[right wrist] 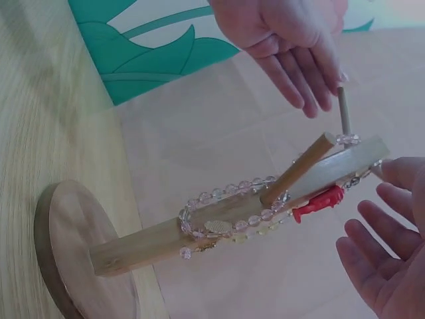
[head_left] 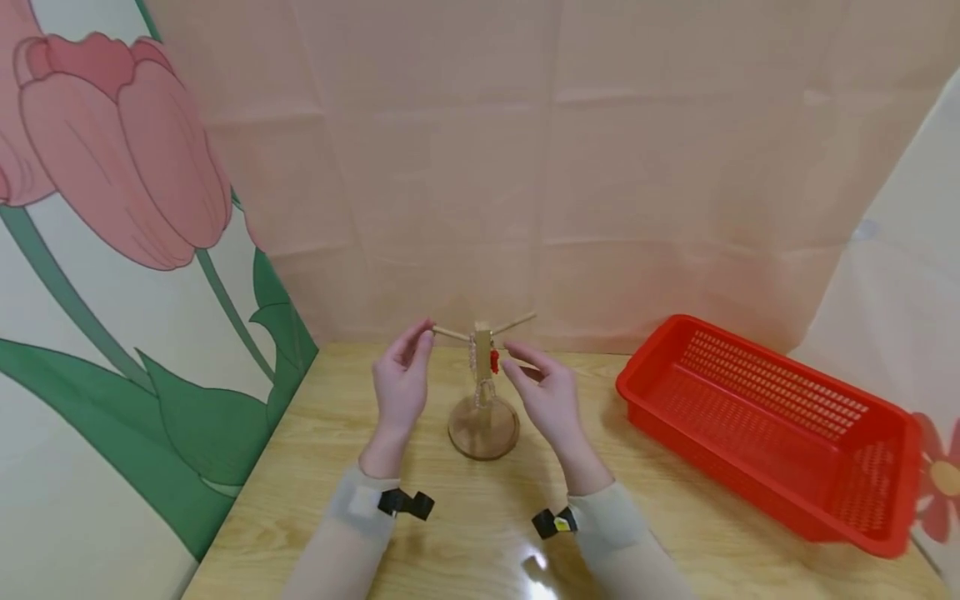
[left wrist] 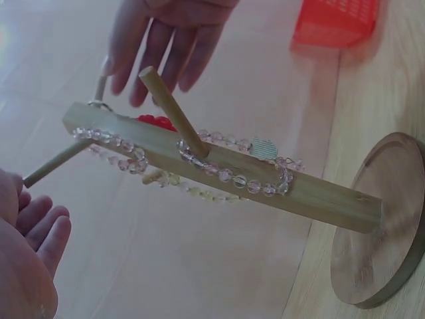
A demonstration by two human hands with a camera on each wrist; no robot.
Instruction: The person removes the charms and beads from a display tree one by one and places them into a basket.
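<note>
A wooden stand with pegs [head_left: 483, 358] stands upright on its round base [head_left: 484, 433]. Thumb and forefinger of my left hand [head_left: 402, 375] meet at the tip of its left peg [head_left: 452, 333], seeming to pinch it. My right hand [head_left: 547, 396] is beside the stand, fingers spread and nothing held, its thumb and forefinger near a red charm [right wrist: 319, 203] that hangs there. Clear and pinkish bead bracelets [left wrist: 232, 178] hang round the pegs, one low on the front peg [left wrist: 172, 109]. A pale oval tag [right wrist: 218, 226] shows among the beads.
A red plastic basket [head_left: 750, 492] with perforated sides sits on the right of the wooden table [head_left: 300, 500]. Pinkish paper [head_left: 555, 167] covers the wall behind the stand. A tulip picture [head_left: 112, 150] fills the left side.
</note>
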